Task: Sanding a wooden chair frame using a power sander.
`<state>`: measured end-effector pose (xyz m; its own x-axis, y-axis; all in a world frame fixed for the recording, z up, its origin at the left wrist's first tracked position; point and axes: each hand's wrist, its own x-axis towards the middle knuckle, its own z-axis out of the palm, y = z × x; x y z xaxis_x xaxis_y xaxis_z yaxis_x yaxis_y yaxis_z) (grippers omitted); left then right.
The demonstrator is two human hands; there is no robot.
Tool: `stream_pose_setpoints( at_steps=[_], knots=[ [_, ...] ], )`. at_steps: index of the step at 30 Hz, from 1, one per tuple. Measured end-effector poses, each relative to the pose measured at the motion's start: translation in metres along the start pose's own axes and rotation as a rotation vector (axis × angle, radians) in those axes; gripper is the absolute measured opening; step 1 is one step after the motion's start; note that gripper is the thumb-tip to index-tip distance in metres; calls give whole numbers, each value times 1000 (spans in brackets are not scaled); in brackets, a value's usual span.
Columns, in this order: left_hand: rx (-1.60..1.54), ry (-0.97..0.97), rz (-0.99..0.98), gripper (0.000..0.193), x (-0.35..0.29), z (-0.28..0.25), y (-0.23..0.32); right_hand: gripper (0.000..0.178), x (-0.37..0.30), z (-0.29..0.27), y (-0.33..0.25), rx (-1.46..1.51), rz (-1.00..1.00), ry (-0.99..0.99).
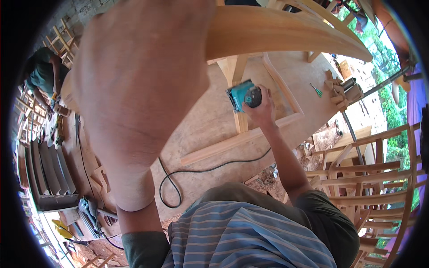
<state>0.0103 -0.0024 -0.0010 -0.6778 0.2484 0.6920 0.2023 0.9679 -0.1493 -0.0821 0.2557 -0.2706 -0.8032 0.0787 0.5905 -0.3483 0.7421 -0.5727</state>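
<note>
My left hand, large and close to the view, is wrapped round the curved top piece of a wooden chair frame; its fingertips are hidden. My right hand grips a teal electric sander by its dark round top. The sander's flat pad is against or right beside an upright of the frame; I cannot tell whether it touches. Below, the frame's lower rails rest on a broad wooden tabletop.
A dark power cord loops over the tabletop's near edge. A green-tufted brush and wood offcuts lie at the right. Slatted wooden frames stand at the right. Another person works at the far left, near a second teal power tool.
</note>
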Motion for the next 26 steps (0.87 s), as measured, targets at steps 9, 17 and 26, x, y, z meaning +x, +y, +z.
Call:
stream_pose_setpoints(
  at_steps=[9,17,26],
  knots=[
    [46,37,-43,41,0,-4,-1,70,-4,2,-9,-54,141,-145],
    [84,63,-37,37,10,-2,1,68,-50,-4,9,-55,76,-105],
    [89,123,-6,29,17,-3,11,68,-5,17,17,-24,18,42]
  ],
)
